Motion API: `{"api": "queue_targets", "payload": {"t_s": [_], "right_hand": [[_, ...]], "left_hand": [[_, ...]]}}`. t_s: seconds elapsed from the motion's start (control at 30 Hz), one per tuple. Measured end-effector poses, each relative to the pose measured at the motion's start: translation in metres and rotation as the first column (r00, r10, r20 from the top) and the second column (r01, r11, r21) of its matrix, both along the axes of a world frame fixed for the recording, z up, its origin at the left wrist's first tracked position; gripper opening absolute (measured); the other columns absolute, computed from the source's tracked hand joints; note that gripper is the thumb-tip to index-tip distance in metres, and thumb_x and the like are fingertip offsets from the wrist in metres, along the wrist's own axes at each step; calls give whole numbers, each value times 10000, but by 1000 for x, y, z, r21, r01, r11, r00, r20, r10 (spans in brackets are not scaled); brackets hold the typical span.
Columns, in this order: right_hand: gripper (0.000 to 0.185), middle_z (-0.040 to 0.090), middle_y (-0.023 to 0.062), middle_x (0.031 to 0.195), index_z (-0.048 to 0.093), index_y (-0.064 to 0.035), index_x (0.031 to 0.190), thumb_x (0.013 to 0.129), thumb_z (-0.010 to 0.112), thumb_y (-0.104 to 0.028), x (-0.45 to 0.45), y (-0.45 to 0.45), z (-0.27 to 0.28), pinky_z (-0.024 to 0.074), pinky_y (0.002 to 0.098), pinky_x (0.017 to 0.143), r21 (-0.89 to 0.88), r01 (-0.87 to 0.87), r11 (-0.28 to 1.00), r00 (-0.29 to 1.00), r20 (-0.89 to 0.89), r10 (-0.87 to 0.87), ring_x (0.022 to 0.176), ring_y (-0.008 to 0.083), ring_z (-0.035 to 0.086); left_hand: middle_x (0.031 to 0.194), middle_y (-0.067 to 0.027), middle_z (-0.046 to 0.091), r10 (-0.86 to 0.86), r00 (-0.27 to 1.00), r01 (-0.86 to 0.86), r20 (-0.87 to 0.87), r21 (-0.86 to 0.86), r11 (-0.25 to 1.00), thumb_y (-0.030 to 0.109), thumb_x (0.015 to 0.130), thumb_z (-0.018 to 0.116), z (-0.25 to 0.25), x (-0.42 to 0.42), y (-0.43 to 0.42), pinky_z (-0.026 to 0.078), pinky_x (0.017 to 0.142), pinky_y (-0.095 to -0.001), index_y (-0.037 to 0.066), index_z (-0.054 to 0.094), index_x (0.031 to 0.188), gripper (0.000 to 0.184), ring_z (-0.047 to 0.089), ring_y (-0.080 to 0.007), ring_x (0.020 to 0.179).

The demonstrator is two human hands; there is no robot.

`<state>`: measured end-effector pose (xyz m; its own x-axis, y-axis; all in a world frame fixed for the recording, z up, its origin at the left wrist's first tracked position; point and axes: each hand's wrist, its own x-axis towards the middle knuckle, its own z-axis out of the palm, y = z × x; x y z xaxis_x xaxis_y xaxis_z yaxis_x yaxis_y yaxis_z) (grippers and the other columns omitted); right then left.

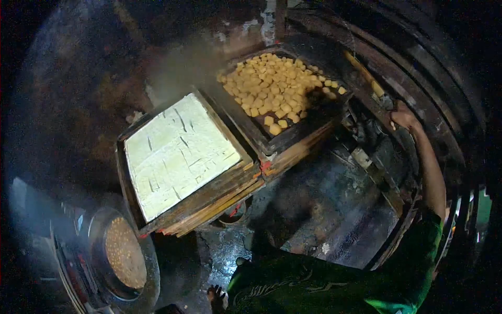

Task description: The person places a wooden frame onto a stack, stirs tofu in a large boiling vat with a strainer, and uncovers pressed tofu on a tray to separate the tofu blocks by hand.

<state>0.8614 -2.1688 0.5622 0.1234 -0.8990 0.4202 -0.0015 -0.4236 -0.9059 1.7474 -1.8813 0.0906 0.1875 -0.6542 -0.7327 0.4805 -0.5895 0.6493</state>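
On the right, my right hand [402,116] is at the end of my outstretched arm, its fingers curled beside the metal end of a yellow-handled tool [372,81]; what it grips is too dark to make out. Low in the view, my left hand [215,294] hangs near my green shirt, fingers apart and nothing visible in it. A dark tray [293,137] holds many small yellow-brown pieces [272,86], some of them in shadow. Left of it, a pale white slab [180,149] with cuts and cracks lies in a wooden frame [201,209].
At the lower left stands a large round pan [151,267] with small light pieces [124,251] in brownish liquid. Stacked boards support the frame and tray. Dark shelves or ledges [444,94] curve along the right. Steam or smoke hangs behind the slab.
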Motion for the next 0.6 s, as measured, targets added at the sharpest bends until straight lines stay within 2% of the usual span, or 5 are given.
{"api": "queue_targets", "payload": {"t_s": [0.07,0.13,0.23,0.4,0.6], "right_hand": [[410,670,129,860,637,-28,882,878,473,-403,-26,-31,4,496,440,793,-8,784,620,135,-974,-183,802,268,634],[515,586,151,1203,605,-74,1178,811,700,-424,-45,-50,44,440,426,956,406,447,797,169,-913,370,1103,251,563],[370,598,96,1000,599,-57,1105,841,646,-312,35,-78,56,457,358,753,423,409,809,560,-816,144,849,183,554],[455,623,123,910,492,18,1207,889,585,-293,209,-90,48,498,337,652,485,246,839,866,-499,34,770,200,603],[366,611,78,856,534,-10,1132,877,602,-262,461,-49,-63,458,288,567,516,-161,842,987,82,139,677,143,560]], "left_hand": [[1363,-100,484,16,990,-25,-139,-59,998,484,920,503,-5,16,19,418,861,-586,195,383,1370,548,481,-319,1218],[1356,-97,487,-289,803,468,522,-251,847,432,935,495,-13,21,35,431,850,-561,199,368,1377,516,492,-308,1208],[1379,-127,443,177,980,-188,-91,-132,973,349,938,460,-10,27,58,454,909,-563,176,377,1392,492,468,-312,1227],[1365,-110,457,203,977,-213,-67,-408,888,298,945,479,-12,26,115,476,876,-524,147,373,1393,484,482,-292,1225],[1209,-105,570,454,891,-454,0,11,891,392,970,413,-68,37,195,497,807,-323,96,441,1327,465,585,-191,1028]]}}
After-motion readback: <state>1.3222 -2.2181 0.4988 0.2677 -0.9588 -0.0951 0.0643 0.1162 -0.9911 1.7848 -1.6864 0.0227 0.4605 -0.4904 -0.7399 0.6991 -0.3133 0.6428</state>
